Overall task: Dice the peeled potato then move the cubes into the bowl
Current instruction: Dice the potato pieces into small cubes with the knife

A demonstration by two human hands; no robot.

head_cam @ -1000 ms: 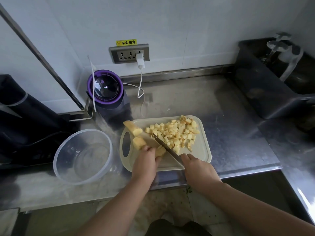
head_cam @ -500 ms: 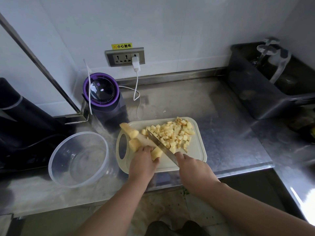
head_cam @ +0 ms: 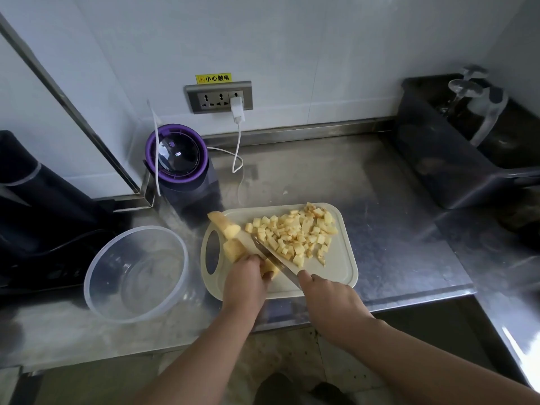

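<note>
A cream cutting board point(head_cam: 339, 270) lies on the steel counter with a pile of potato cubes point(head_cam: 295, 233) on its far half. Two larger potato pieces point(head_cam: 226, 228) lie at the board's left end by the handle hole. My left hand point(head_cam: 245, 283) holds down another potato piece point(head_cam: 270, 268) near the board's front edge. My right hand point(head_cam: 327, 299) grips a knife point(head_cam: 273, 260), whose blade runs diagonally up-left just to the right of that piece. A clear empty plastic bowl point(head_cam: 137, 273) stands left of the board.
A purple-rimmed appliance point(head_cam: 178, 159) stands behind the board, with a white cable point(head_cam: 238, 144) plugged into the wall socket. A dark bin point(head_cam: 455, 150) sits at the right. Dark objects fill the left edge. The counter's front edge runs just below the board.
The camera view has shifted slightly. The knife blade has moved a little toward the potato piece under my left hand; both hands stay at the board's front.
</note>
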